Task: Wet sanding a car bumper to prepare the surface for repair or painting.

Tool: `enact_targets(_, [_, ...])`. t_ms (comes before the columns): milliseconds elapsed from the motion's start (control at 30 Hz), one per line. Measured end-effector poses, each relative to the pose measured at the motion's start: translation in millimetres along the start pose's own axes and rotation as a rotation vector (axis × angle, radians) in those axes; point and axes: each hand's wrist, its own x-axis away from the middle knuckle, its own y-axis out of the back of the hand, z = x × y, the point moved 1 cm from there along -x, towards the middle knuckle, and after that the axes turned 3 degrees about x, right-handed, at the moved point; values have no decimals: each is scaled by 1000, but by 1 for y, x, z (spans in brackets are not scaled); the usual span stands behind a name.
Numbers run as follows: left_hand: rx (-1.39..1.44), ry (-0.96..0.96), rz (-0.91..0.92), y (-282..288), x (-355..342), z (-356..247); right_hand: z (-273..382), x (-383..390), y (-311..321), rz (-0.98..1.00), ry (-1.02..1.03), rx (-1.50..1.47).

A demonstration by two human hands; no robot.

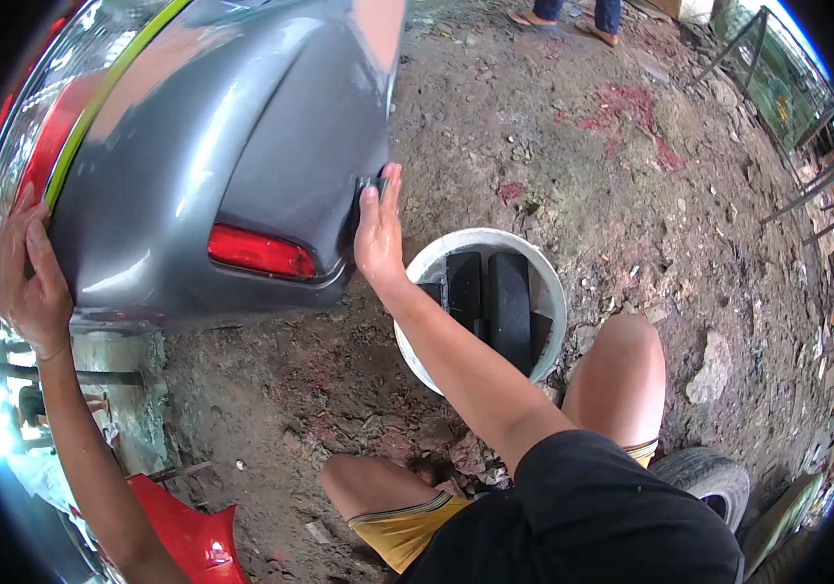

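A grey car bumper (154, 214) with a red reflector (259, 252) set in its lower corner fills the upper left. My left hand (33, 282) rests on the bumper's left part, beside the red tail light, fingers stretched and holding nothing. At the bumper's right edge, my right hand (378, 238) is upright with its fingers extended. Under its fingers a small dark piece (370, 183), which looks like sandpaper, is pressed against the side of the bumper. Most of that piece is hidden by the hand.
Below my right forearm stands a white bucket (483, 235) with black blocks (508, 302) inside. A tyre (704, 479) lies near my right leg, and a red panel (188, 530) at lower left. Rough dirt ground (631, 234) holds a pale rock (711, 368). Another person's feet (597, 34) show far off.
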Motion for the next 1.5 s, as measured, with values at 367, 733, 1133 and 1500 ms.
enact_targets(367, [-33, -57, 33, 7, 3, 4, -9, -63, -1, -397, -696, -803])
enact_targets(733, [-51, -58, 64, 10, 7, 13, 13, -30, 4, -26, -894, -1034])
enact_targets(1133, [-80, -9, 45, 7, -1, 3, -40, -41, -14, 216, -1016, -1226])
enact_targets(1500, [-34, -40, 2, 4, -2, -6, -23, -91, 6, 75, -827, -821])
